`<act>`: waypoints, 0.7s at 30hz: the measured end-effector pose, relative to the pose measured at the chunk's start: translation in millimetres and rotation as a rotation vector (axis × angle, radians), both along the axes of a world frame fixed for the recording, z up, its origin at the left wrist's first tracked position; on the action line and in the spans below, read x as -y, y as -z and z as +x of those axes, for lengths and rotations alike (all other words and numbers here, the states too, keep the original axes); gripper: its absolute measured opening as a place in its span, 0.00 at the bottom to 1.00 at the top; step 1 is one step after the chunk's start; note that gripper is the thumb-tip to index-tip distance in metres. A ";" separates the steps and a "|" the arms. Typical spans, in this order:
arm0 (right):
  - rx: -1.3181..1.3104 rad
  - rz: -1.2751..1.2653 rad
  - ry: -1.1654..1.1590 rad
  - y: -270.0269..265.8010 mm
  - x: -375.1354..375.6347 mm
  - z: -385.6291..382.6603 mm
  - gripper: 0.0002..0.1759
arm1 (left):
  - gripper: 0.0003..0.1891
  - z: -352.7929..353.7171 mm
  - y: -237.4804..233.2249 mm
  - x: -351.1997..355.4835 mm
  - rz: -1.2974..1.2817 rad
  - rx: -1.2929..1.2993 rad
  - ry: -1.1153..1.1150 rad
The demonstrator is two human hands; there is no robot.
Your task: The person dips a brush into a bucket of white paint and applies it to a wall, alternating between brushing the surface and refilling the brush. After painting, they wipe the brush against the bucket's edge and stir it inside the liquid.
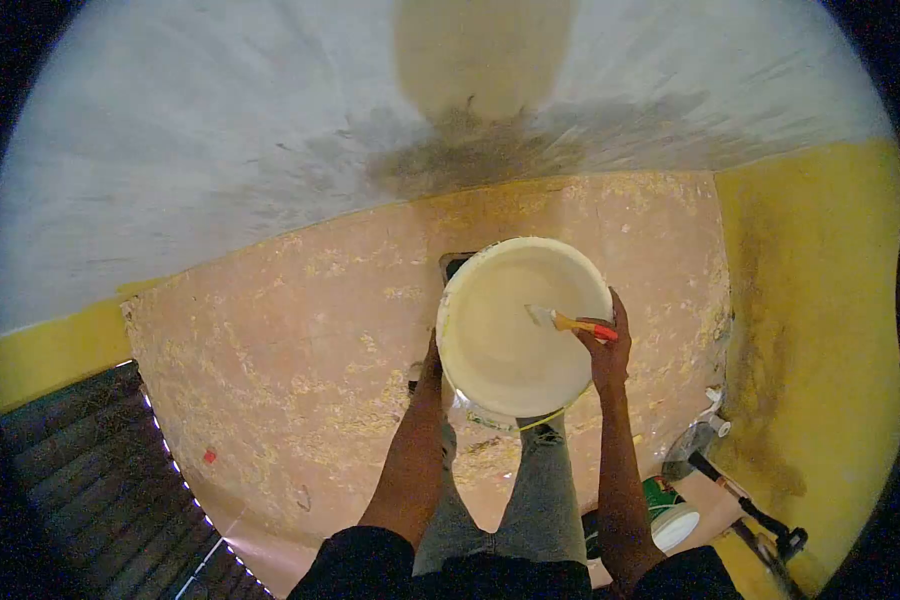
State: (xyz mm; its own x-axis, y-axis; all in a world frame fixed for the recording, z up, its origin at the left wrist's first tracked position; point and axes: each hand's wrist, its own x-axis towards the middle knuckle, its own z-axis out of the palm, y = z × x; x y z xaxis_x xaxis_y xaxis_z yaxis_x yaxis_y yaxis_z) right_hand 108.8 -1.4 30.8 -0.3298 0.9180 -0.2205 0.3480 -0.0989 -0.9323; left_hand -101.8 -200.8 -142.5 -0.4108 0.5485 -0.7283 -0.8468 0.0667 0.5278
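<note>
A large round bucket (490, 370) with a pale cream inside is held up in front of my legs. My left hand (432, 362) grips its left side, the fingers mostly hidden behind the wall. At the right rim, my right hand (610, 345) holds a paint brush (582, 325) with a red and yellow handle, and its fingers also touch the bucket's edge. The bristles point left over the bucket's interior. Below the bucket hangs a thin yellow handle (558, 415).
The pinkish floor (300, 350) is marked with yellowish flakes. A white and green container (675, 525), a clear bottle-like object (688, 445) and a black tool (760, 512) are at the lower right, near the yellow wall (830, 330). Dark corrugated shutter (90, 480) stands lower left.
</note>
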 end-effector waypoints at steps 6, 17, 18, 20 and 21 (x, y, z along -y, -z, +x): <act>-0.065 -0.062 0.055 -11.8 106.6 -66.9 0.49 | 0.32 -77.5 6.5 88.4 -0.014 -0.041 0.078; -0.021 -0.067 0.035 -11.4 220.7 -155.2 0.50 | 0.33 -169.0 2.3 203.1 -0.020 -0.084 0.165; -0.020 -0.068 0.023 -12.1 222.6 -158.2 0.50 | 0.33 -172.8 0.1 209.9 -0.025 -0.089 0.162; -0.140 -0.144 0.074 -16.3 224.7 -161.1 0.51 | 0.33 -173.4 -6.6 224.5 -0.037 -0.099 0.157; -0.141 -0.148 0.067 -21.3 226.3 -161.9 0.51 | 0.33 -182.2 -10.8 209.8 -0.045 -0.105 0.160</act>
